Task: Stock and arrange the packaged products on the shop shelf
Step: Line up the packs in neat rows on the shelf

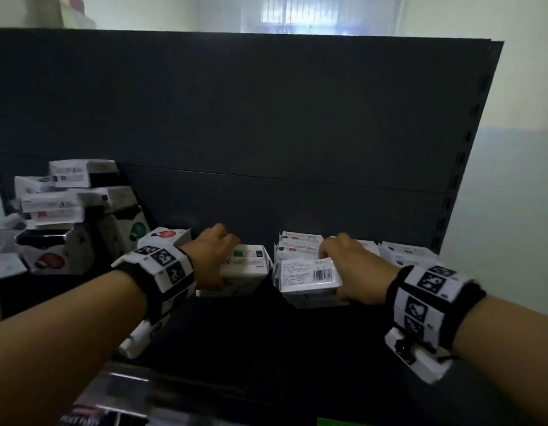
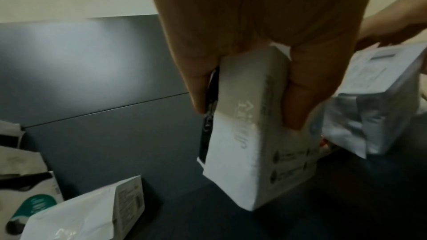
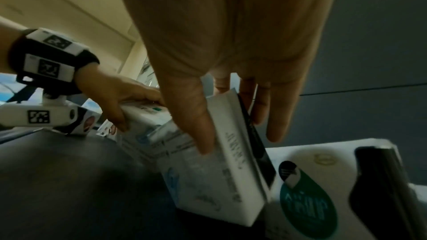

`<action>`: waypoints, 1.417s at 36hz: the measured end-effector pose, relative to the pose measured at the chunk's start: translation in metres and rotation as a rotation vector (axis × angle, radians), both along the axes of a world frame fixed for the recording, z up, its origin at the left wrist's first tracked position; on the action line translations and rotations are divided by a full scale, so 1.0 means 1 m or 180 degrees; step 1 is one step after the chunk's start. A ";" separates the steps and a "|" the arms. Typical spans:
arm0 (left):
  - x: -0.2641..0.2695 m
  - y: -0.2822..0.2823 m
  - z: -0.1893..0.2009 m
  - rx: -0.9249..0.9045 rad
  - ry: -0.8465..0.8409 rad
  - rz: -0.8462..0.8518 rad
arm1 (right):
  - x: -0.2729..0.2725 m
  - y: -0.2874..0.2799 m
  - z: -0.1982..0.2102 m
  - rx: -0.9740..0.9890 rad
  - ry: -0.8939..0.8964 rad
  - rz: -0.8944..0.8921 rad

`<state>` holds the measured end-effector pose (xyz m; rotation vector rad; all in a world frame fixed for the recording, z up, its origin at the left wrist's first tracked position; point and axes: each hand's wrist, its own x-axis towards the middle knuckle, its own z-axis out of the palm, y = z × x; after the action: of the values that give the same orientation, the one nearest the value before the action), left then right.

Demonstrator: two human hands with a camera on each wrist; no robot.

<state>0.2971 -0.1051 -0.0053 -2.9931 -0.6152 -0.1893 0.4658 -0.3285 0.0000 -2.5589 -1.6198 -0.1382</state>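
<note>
My left hand (image 1: 215, 259) grips a white pack with a green label (image 1: 246, 267), which stands on the dark shelf (image 1: 242, 339); in the left wrist view the thumb and fingers (image 2: 294, 116) pinch the white pack (image 2: 251, 161) by its upper edge. My right hand (image 1: 343, 264) holds a white pack with a barcode (image 1: 308, 276) just to the right; the thumb (image 3: 198, 134) lies on its front and the fingers go behind the barcode pack (image 3: 219, 180). More white packs (image 1: 300, 242) lie behind it and to its right.
A loose heap of white boxes and packs (image 1: 57, 210) fills the shelf's left end. A pack with a red mark (image 1: 165, 236) lies beside my left wrist. A pack with a teal label (image 3: 307, 203) lies under my right hand. The dark back panel (image 1: 266, 118) rises behind.
</note>
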 end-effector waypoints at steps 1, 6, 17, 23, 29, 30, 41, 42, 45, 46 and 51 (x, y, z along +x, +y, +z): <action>0.001 -0.003 -0.003 0.0009 0.0011 -0.0022 | 0.001 -0.004 -0.002 -0.0042 -0.0077 0.0081; -0.002 -0.014 -0.019 -0.0118 0.0165 -0.0025 | 0.003 -0.021 -0.009 -0.0340 -0.0113 0.0361; -0.025 -0.019 -0.010 -0.0711 0.0506 0.0068 | 0.012 -0.024 -0.004 -0.0613 0.0584 0.0506; -0.025 0.005 0.006 -0.0812 0.0327 0.0352 | 0.023 -0.005 0.008 -0.0445 0.0738 -0.0008; -0.019 0.017 0.005 -0.1250 0.0639 0.0426 | 0.020 0.005 0.004 -0.1132 0.1540 -0.0333; -0.019 0.017 0.005 -0.1294 0.0677 0.0423 | 0.019 0.007 0.003 -0.1193 0.1788 -0.0356; -0.020 0.014 0.000 -0.1171 0.0771 0.0416 | -0.005 0.011 -0.004 -0.0698 0.1479 -0.0223; -0.020 0.013 0.000 -0.1136 0.0768 0.0414 | -0.009 0.011 -0.004 -0.0670 0.1319 -0.0247; -0.021 0.010 0.000 -0.1139 0.0758 0.0405 | -0.020 0.009 -0.007 -0.0571 0.1005 -0.0280; -0.022 0.009 0.000 -0.1165 0.0757 0.0397 | -0.022 0.008 -0.008 -0.0554 0.0986 -0.0245; -0.027 0.006 -0.003 -0.1546 0.0658 0.0269 | -0.023 0.005 -0.007 -0.0527 0.1243 -0.0174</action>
<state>0.2706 -0.0993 -0.0086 -3.3639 -0.8685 0.3191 0.4423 -0.3236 -0.0068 -2.5368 -1.4645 0.4802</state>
